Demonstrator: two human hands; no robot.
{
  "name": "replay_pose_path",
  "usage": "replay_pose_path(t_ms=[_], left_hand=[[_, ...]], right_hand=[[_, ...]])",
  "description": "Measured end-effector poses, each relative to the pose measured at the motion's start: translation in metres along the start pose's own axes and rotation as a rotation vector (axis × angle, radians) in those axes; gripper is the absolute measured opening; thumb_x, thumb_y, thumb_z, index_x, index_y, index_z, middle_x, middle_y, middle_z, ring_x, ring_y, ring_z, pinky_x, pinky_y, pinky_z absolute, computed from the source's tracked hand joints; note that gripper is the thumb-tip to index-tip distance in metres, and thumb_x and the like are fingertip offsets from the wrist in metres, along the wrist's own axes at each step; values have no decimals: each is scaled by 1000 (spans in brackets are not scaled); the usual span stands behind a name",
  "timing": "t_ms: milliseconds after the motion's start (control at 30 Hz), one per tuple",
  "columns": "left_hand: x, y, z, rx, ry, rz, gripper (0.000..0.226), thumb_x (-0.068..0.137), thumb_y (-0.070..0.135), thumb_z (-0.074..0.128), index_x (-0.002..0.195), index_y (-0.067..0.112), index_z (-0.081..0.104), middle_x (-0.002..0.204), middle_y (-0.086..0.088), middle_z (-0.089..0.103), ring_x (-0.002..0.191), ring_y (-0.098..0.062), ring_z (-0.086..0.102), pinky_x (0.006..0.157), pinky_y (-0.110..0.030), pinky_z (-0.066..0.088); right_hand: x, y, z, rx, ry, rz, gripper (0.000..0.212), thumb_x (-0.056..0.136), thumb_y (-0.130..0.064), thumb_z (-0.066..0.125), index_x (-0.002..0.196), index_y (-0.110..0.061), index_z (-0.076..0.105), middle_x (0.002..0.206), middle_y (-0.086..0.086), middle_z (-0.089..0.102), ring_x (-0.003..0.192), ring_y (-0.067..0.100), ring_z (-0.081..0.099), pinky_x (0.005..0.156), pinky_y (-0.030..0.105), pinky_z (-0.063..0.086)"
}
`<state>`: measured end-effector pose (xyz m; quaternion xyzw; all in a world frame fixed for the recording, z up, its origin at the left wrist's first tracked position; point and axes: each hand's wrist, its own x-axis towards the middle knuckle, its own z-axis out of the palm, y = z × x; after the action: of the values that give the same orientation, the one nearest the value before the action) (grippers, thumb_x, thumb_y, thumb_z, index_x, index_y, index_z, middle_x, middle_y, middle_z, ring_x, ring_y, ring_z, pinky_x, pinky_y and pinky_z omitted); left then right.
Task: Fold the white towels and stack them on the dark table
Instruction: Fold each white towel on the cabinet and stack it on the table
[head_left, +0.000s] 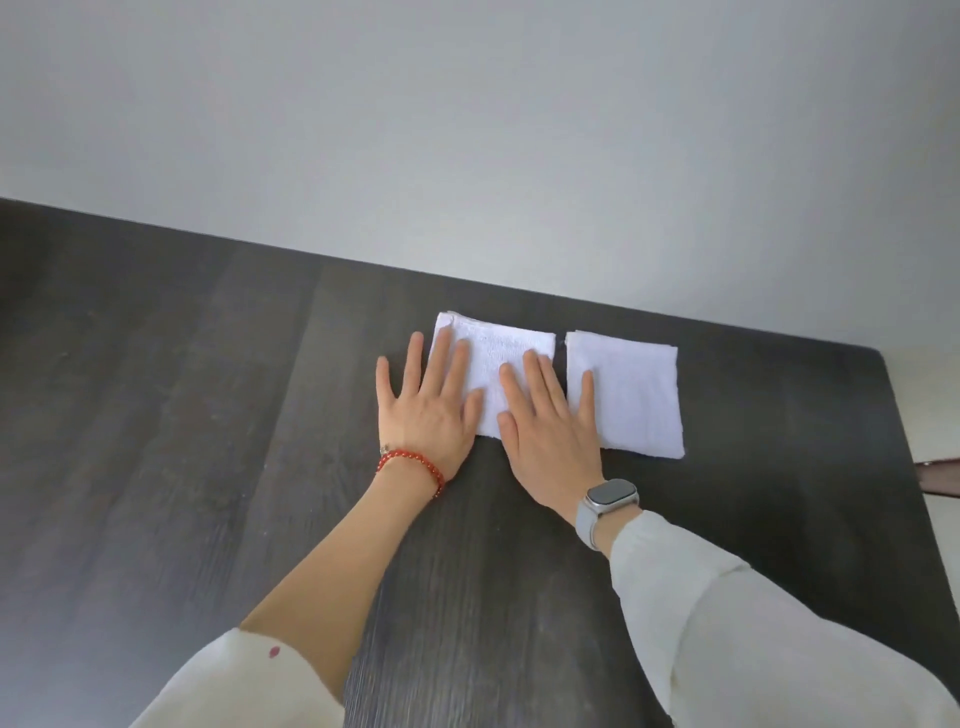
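Two folded white towels lie side by side on the dark table (182, 415), near its far edge. The left towel (506, 345) is a thick folded square. My left hand (423, 410) lies flat with fingers spread over its left edge. My right hand (548, 431) presses flat on its right part, and the little finger reaches onto the right towel (636, 395). A narrow gap of table separates the two towels. Neither hand grips anything.
A pale wall (467, 130) rises right behind the table's far edge. The table's rounded far right corner (878, 353) is close to the right towel. A brown object (940, 478) pokes in past the right edge.
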<state>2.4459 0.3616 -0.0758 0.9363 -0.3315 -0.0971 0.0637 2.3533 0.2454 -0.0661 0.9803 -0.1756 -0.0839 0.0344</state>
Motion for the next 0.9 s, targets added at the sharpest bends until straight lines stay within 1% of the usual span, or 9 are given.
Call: replay_pose_path(t_ms=[133, 233, 300, 367, 433, 533, 633, 833, 900], left_hand=[[-2, 10, -6, 50, -50, -56, 58, 96, 45, 8, 145, 23, -12, 154, 5, -16, 142, -24, -10, 111, -55, -4], [2, 8, -17, 39, -153, -63, 58, 97, 43, 12, 146, 21, -9, 154, 5, -15, 142, -25, -11, 112, -56, 0], [-2, 11, -34, -65, -146, -97, 57, 98, 38, 22, 147, 20, 1, 156, 4, -7, 142, -25, -9, 113, -55, 3], [-17, 18, -53, -188, -26, -130, 54, 97, 34, 32, 146, 20, 15, 156, 0, 6, 143, -25, -1, 114, -49, 6], [-43, 31, -68, -359, 121, -116, 48, 94, 29, 42, 140, 18, 34, 151, -6, 24, 140, -27, 20, 114, -46, 16], [-87, 64, -87, -679, 206, -141, 36, 91, 21, 50, 125, 12, 54, 135, -3, 48, 121, -23, 47, 102, -41, 38], [-124, 121, -102, -739, 194, -126, 29, 92, 22, 50, 117, 13, 60, 125, -2, 56, 112, -20, 52, 97, -38, 41], [-216, 296, -116, -718, 105, 187, 30, 93, 24, 46, 118, 14, 59, 121, -4, 57, 112, -21, 53, 99, -37, 39], [-263, 366, -112, -680, 74, 315, 30, 93, 25, 46, 118, 14, 58, 121, -5, 57, 112, -23, 53, 98, -37, 40]], right_hand=[[3, 3, -12, -38, -101, -20, 55, 94, -38, 17, 141, -16, 35, 147, 12, 35, 137, 26, 32, 107, 58, 23], [3, 7, -27, 11, -147, -103, 51, 99, -34, 17, 147, -19, 11, 156, 7, 7, 144, 21, 3, 113, 52, 3], [-5, 11, -44, 151, -122, -98, 48, 100, -30, 20, 146, -19, 15, 157, 2, 6, 144, 18, -1, 115, 45, 1], [-22, 15, -63, 361, -16, -23, 42, 99, -25, 28, 140, -17, 32, 153, 2, 21, 143, 19, 11, 116, 40, 8], [-46, 25, -78, 623, 78, 82, 33, 97, -19, 35, 127, -10, 49, 141, 5, 43, 133, 22, 34, 110, 32, 25], [-95, 49, -100, 942, 54, 204, 32, 97, -15, 38, 124, -10, 53, 130, 3, 53, 120, 19, 48, 96, 18, 33], [-155, 91, -116, 1026, 138, 293, 31, 97, -14, 39, 124, -12, 54, 125, 1, 58, 112, 17, 54, 90, 15, 35], [-340, 203, -138, 1060, 380, 496, 27, 95, -15, 40, 116, -14, 59, 107, 2, 65, 98, 17, 61, 83, 23, 42], [-423, 242, -133, 1044, 460, 606, 25, 95, -13, 41, 111, -11, 60, 102, 5, 67, 95, 23, 62, 84, 31, 46]])
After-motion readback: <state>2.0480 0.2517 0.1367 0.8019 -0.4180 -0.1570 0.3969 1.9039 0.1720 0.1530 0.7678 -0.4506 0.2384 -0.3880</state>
